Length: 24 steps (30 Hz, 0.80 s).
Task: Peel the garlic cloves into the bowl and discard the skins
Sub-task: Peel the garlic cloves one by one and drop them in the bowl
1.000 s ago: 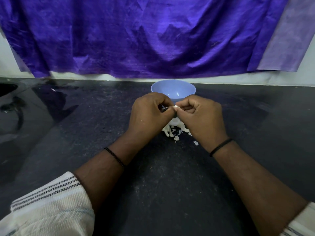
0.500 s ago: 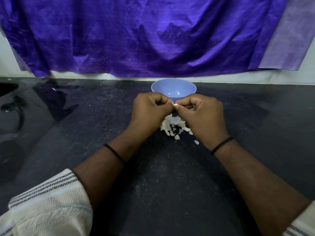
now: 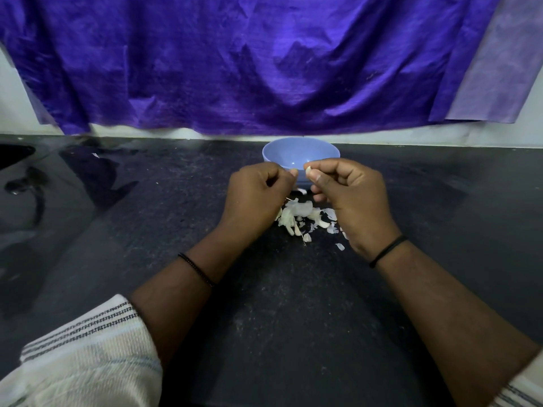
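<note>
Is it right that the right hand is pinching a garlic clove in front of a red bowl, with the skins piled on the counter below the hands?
Not quite: the bowl is blue, not red, as the head view shows. The right hand does pinch a garlic clove in front of it, with the skins piled on the counter below the hands.

Right hand point(image 3: 349, 195) raised just before blue bowl point(image 3: 301, 155), pinching garlic clove point(image 3: 308, 171) between thumb and forefinger. Left hand point(image 3: 258, 195) alongside, fingers curled; contents not discernible. Pile of garlic skins point(image 3: 302, 215) on dark counter point(image 3: 147, 230) beneath both hands. Purple cloth point(image 3: 249, 63) hanging behind bowl.
</note>
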Each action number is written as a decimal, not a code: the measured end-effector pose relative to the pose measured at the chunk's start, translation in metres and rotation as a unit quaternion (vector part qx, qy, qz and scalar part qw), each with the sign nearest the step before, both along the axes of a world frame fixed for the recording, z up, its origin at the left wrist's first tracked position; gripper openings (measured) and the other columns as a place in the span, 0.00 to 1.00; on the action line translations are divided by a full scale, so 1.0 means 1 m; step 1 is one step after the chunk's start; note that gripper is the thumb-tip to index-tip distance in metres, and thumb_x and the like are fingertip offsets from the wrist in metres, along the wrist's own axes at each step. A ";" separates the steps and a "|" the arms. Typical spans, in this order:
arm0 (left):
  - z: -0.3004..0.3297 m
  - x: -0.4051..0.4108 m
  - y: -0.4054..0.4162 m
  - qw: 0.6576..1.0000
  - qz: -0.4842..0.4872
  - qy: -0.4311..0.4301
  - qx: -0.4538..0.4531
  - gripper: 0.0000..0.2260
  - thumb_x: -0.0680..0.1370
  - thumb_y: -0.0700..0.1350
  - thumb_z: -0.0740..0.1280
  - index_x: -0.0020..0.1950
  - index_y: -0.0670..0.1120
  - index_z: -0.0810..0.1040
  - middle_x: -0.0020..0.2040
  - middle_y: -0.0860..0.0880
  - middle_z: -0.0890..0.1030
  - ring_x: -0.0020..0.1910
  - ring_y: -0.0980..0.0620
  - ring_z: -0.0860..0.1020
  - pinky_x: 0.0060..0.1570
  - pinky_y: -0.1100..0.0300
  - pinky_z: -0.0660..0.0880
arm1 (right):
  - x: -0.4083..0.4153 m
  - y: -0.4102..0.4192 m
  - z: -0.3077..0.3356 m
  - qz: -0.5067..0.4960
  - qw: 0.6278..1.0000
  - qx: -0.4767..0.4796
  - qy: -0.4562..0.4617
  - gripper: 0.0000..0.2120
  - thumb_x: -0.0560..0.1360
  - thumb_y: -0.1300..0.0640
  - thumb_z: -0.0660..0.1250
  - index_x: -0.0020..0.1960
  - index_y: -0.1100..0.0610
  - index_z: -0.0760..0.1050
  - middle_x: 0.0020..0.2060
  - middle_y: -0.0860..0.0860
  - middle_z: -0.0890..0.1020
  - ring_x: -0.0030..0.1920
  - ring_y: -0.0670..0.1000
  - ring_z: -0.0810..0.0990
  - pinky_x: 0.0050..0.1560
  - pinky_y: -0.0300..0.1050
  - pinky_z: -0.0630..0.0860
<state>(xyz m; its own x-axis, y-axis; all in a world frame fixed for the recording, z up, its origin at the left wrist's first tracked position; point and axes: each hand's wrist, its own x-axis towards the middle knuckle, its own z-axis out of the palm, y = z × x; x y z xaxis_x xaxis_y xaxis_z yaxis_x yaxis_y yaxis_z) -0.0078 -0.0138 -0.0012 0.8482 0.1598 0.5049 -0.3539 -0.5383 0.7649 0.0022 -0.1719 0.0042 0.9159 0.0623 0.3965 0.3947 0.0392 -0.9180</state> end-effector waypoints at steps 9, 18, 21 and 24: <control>0.002 0.000 -0.002 0.994 -0.064 -0.011 -0.090 0.10 0.78 0.43 0.71 0.59 0.48 0.84 0.43 0.51 0.85 0.36 0.54 0.82 0.40 0.60 0.79 | -0.001 -0.001 0.001 -0.008 1.000 -0.015 0.013 0.03 0.75 0.63 0.73 0.44 0.57 0.81 0.34 0.50 0.84 0.32 0.44 0.79 0.33 0.38 0.77; 0.003 0.000 -0.003 0.984 -0.091 0.037 -0.150 0.04 0.78 0.39 0.72 0.49 0.41 0.85 0.41 0.47 0.86 0.33 0.51 0.82 0.31 0.61 0.76 | 0.001 0.000 0.001 -0.034 0.999 -0.027 0.005 0.07 0.73 0.65 0.75 0.42 0.54 0.82 0.32 0.51 0.85 0.33 0.49 0.82 0.39 0.43 0.82; 0.002 0.001 -0.004 0.981 -0.091 0.036 -0.166 0.04 0.78 0.38 0.70 0.47 0.39 0.84 0.38 0.47 0.86 0.33 0.52 0.81 0.31 0.62 0.75 | -0.002 0.004 0.000 -0.029 0.999 -0.028 0.022 0.05 0.73 0.64 0.75 0.42 0.57 0.82 0.34 0.55 0.85 0.33 0.50 0.82 0.37 0.42 0.82; 0.001 0.001 -0.003 0.977 -0.104 0.033 -0.182 0.04 0.78 0.38 0.70 0.47 0.39 0.84 0.37 0.46 0.85 0.34 0.52 0.82 0.34 0.62 0.76 | -0.002 0.006 -0.001 -0.029 0.999 -0.021 0.041 0.03 0.74 0.64 0.75 0.42 0.59 0.82 0.34 0.57 0.85 0.31 0.48 0.81 0.34 0.41 0.80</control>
